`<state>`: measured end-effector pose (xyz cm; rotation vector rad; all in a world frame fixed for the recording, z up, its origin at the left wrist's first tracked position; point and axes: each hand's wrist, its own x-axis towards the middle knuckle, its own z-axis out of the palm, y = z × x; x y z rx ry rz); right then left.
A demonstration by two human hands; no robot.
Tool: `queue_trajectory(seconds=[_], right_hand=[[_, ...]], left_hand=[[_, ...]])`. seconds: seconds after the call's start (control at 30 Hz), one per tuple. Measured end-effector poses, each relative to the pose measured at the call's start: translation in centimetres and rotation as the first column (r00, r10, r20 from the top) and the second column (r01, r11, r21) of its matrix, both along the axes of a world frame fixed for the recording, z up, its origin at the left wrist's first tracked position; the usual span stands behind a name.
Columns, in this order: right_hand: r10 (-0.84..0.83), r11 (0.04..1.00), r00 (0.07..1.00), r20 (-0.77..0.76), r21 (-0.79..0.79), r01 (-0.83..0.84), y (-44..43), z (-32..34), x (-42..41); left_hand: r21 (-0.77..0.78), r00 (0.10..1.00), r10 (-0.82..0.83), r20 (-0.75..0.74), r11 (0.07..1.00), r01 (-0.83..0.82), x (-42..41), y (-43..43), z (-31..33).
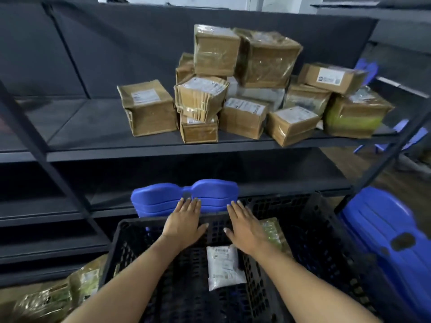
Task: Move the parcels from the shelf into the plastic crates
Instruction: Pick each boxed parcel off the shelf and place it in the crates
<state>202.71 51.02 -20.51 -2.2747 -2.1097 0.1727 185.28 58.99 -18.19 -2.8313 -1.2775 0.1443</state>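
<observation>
Several taped cardboard parcels [242,89] lie piled on the dark shelf [98,145], right of its middle. Below, a black plastic crate [130,243] stands in front of me with a small white parcel [222,266] on its bottom and a clear-wrapped parcel [272,231] by its right wall. My left hand [184,222] and my right hand [245,226] are stretched forward over the crate's far rim, palms down, fingers straight, holding nothing.
A stack of blue plastic stools [184,197] stands just behind the crate. Another blue stool [387,231] is at the right. Wrapped parcels [58,297] lie at the lower left. A second black crate [291,203] sits behind the first. Dark shelf uprights [46,157] cross the view.
</observation>
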Motion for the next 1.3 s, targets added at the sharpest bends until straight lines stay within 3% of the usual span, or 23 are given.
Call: queue_trajectory(seconds=[0.23,0.43,0.63,0.9,1.3], right_hand=[[-0.060,0.979,0.998,-0.007,0.195,0.061,3.0,10.1,2.4],[-0.127,0.882,0.992,0.015,0.460,0.106,6.6,20.5,5.1],[-0.096,0.833,0.993,0.063,0.552,0.045,11.7,27.6,7.7],[-0.050,0.828,0.998,0.044,0.560,0.016,20.5,31.3,10.5],[0.118,0.827,0.992,-0.041,0.557,-0.075,27.0,32.2,12.1]], left_hand=[[0.173,0.994,-0.017,0.110,0.985,-0.002,-0.1,3.1,9.2],[0.363,0.948,-0.072,0.310,0.931,-0.048,0.8,6.4,18.0],[0.422,0.914,-0.095,0.395,0.902,-0.089,3.9,11.0,24.4],[0.382,0.865,-0.020,0.502,0.902,-0.201,8.7,18.8,29.5],[0.264,0.827,-0.008,0.562,0.949,-0.170,12.3,24.5,30.6]])
